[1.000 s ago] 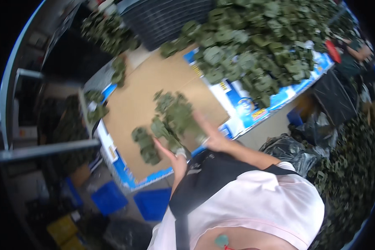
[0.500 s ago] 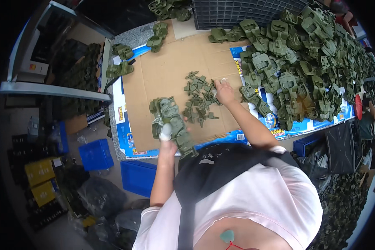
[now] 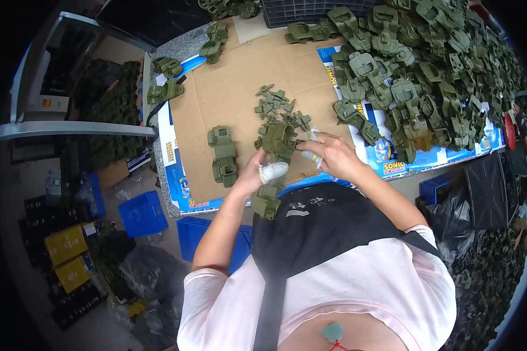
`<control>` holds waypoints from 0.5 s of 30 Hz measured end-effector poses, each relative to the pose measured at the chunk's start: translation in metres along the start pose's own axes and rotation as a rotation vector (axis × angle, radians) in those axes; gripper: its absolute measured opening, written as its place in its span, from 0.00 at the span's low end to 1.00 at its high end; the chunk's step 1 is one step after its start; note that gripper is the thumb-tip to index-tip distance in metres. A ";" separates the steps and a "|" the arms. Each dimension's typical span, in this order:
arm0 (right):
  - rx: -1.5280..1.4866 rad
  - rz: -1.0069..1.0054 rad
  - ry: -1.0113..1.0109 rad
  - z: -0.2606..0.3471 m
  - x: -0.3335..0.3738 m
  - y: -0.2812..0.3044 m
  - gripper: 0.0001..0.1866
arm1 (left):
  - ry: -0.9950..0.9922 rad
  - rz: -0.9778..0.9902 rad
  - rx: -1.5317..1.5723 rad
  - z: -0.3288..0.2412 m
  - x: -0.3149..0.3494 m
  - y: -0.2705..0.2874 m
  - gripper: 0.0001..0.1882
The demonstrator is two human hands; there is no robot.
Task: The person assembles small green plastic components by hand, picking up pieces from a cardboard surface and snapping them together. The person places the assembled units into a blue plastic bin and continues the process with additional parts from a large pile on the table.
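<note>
My left hand (image 3: 256, 174), white coverings on its thumb, is closed round a dark green plastic toy vehicle body (image 3: 280, 140), held tilted over the cardboard's near edge. My right hand (image 3: 336, 157), with white coverings on some fingers, meets the body's right side, fingertips pinched together. Whatever small thing they hold is hidden. Just beyond the held body lies a pile of small green plastic parts (image 3: 275, 105), partly covered by it. Another green vehicle body (image 3: 222, 155) rests on the cardboard left of my left hand.
Brown cardboard (image 3: 216, 99) covers the table's middle. Many green vehicle bodies (image 3: 404, 90) are heaped at the right; several more (image 3: 165, 91) lie along the left and far edges. A black crate (image 3: 310, 11) stands at the back. Blue bins (image 3: 141, 213) sit below the table's left side.
My right hand has come back from the small parts to the vehicle body. My left hand has moved right and up with its body; the other body on the cardboard is now uncovered.
</note>
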State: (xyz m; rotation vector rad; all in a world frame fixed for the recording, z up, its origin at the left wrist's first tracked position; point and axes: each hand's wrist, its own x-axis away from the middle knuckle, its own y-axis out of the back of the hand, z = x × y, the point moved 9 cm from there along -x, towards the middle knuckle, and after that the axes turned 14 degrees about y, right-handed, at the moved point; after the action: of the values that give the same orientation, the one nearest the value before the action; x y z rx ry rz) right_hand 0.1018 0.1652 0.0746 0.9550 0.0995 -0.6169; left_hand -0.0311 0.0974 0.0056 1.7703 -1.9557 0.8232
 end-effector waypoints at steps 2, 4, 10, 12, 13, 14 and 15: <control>-0.006 0.061 0.007 0.007 0.001 0.000 0.23 | -0.010 -0.037 -0.079 0.002 0.000 0.001 0.30; 0.022 0.040 0.019 0.013 0.001 0.003 0.23 | -0.021 -0.005 -0.091 -0.007 0.005 -0.008 0.31; -0.010 0.092 0.037 0.018 -0.002 -0.003 0.24 | -0.081 0.032 -0.130 -0.014 0.014 -0.014 0.32; -0.032 0.102 0.065 0.019 -0.002 -0.005 0.24 | -0.093 -0.013 -0.191 -0.011 0.017 -0.013 0.32; -0.041 0.113 0.077 0.018 -0.002 -0.006 0.24 | -0.097 -0.035 -0.221 -0.009 0.018 -0.013 0.31; -0.051 0.123 0.089 0.018 -0.002 -0.007 0.24 | -0.114 -0.034 -0.208 -0.009 0.018 -0.013 0.31; -0.056 0.124 0.081 0.017 0.000 -0.009 0.24 | -0.130 -0.032 -0.194 -0.007 0.017 -0.014 0.31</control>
State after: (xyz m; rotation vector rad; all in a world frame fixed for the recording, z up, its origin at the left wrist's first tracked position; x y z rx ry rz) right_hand 0.0938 0.1482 0.0778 0.9249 0.1277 -0.4589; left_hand -0.0207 0.0888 0.0243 1.7727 -2.0075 0.4996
